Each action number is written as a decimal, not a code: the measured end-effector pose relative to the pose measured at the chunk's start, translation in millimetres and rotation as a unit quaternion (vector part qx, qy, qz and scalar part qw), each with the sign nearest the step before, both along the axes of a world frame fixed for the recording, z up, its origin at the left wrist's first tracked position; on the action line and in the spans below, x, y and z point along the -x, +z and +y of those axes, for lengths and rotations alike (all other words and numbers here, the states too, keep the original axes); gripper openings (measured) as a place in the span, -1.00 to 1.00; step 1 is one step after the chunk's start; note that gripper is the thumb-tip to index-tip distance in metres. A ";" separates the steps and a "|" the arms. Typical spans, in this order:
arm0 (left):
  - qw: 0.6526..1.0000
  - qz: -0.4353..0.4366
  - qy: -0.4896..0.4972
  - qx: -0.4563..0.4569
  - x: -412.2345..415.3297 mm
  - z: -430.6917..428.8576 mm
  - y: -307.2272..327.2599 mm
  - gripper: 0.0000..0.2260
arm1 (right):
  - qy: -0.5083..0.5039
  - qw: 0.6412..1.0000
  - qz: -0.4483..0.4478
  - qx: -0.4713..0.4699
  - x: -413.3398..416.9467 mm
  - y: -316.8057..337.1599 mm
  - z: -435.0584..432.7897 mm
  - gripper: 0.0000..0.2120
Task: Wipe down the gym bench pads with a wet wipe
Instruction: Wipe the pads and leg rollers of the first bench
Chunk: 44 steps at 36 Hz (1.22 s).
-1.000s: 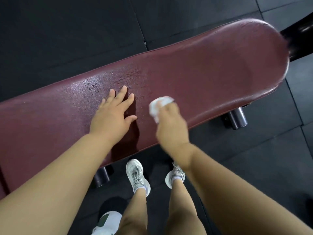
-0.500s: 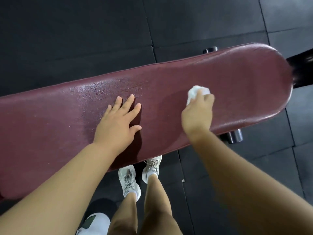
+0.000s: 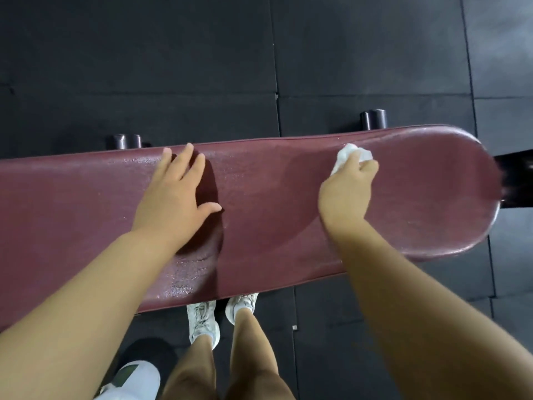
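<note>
A long maroon bench pad (image 3: 274, 197) runs across the view, its rounded end at the right. Wet speckles shine on its surface. My left hand (image 3: 176, 197) rests flat on the pad left of centre, fingers straight and spread toward the far edge. My right hand (image 3: 346, 189) grips a crumpled white wet wipe (image 3: 350, 155) and presses it on the pad near the far edge, toward the rounded end. Most of the wipe is hidden under my fingers.
Black rubber floor tiles (image 3: 346, 67) surround the bench. Two dark round frame tube ends (image 3: 373, 119) (image 3: 127, 140) stick out behind the pad. A black frame part (image 3: 516, 174) joins the right end. My feet in white shoes (image 3: 203, 319) stand at the near edge.
My right hand has slid the wipe rightward and toward the pad's far edge. My left hand stays flat on the pad. The view has tipped further over the bench.
</note>
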State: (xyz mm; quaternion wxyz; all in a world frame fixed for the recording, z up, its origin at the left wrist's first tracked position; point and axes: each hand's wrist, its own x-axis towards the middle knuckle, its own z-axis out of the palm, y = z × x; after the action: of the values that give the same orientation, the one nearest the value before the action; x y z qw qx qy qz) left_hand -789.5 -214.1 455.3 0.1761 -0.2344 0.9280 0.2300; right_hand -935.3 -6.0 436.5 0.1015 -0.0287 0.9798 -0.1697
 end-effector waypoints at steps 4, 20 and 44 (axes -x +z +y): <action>0.998 -0.059 -0.016 0.001 4.1 -1.7 -9.0 -0.19 | 0.256 0.965 -0.063 0.003 -53.0 0.7 -40.4 -0.55; 0.997 -0.050 0.039 -0.036 8.9 2.1 -6.0 -0.19 | 0.150 0.980 -0.028 -0.128 43.6 3.3 -34.1 -0.63; 0.998 -0.005 0.006 -0.059 1.4 -9.5 -13.7 -0.17 | 0.218 0.976 -0.020 -0.002 -45.8 -6.6 -104.8 -0.71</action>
State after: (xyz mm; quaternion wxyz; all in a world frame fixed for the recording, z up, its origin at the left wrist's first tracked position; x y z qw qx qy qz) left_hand -790.9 -223.6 441.6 0.1930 -0.2299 0.9106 0.2842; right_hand -889.4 -110.8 429.9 0.1557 -0.2384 0.9480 -0.1424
